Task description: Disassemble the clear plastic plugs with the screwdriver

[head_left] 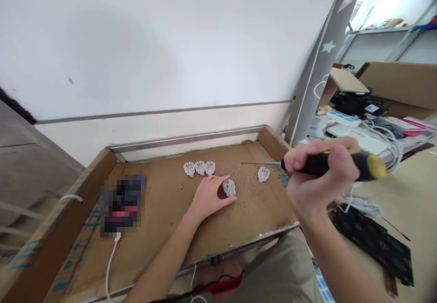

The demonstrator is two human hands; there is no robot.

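Centrally, the left hand [206, 197] pinches a clear plug [229, 187] on cardboard [157, 230]. Right of that plug lies another plug [263, 174]; left of it, three plugs [200, 167]. Farther right, the right hand [309, 194] grips a screwdriver [314, 164].

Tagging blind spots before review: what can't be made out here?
All in the head view:
Dark object at left: details hidden by pixelation.
Screwdriver: tip shape too small; right hand covers part of the handle.
Plug at the left hand: underside hidden by its own body.
White cable at left: lower end cut off by the bottom edge.
Specks on the cardboard: too small to identify.
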